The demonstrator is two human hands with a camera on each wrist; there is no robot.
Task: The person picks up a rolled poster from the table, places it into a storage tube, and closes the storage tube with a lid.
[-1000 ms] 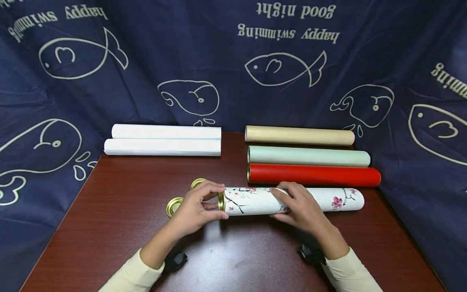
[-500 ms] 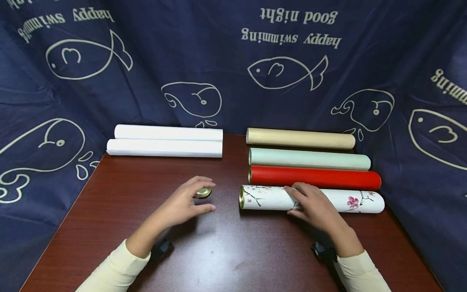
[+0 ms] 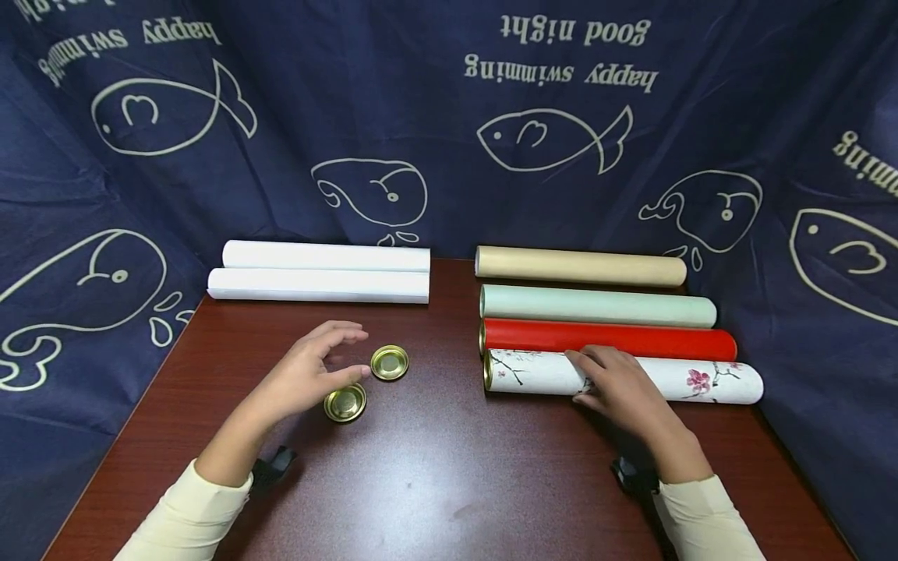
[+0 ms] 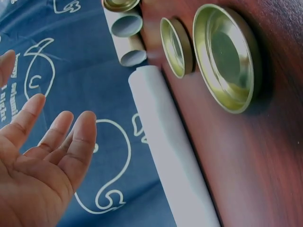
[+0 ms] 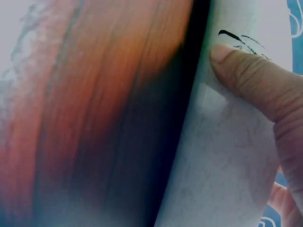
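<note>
A white poster tube (image 3: 708,380) with pink blossoms and dark branches lies crosswise at the right, its gold-rimmed end towards the left. My right hand (image 3: 624,389) grips it around the middle; in the right wrist view the thumb (image 5: 251,71) presses on its near side. At the left, my left hand (image 3: 302,370) hovers with fingers apart and nothing in them. Close by its thumb, two round gold metal lids, one farther back (image 3: 389,363) and one nearer (image 3: 345,403), lie on the table. The left wrist view shows the palm (image 4: 38,189) and both lids' hollow faces.
Right behind the blossom tube lies a red tube (image 3: 533,333), then a pale green tube (image 3: 596,305) and a tan tube (image 3: 582,266). Two white paper rolls (image 3: 319,285) lie at the back left. A dark blue curtain (image 3: 449,202) encloses the table's back and sides.
My left hand has let go of the tube's gold-rimmed end and moved left, past the lids. My right hand has shifted the blossom tube right and back, up beside the red tube.
</note>
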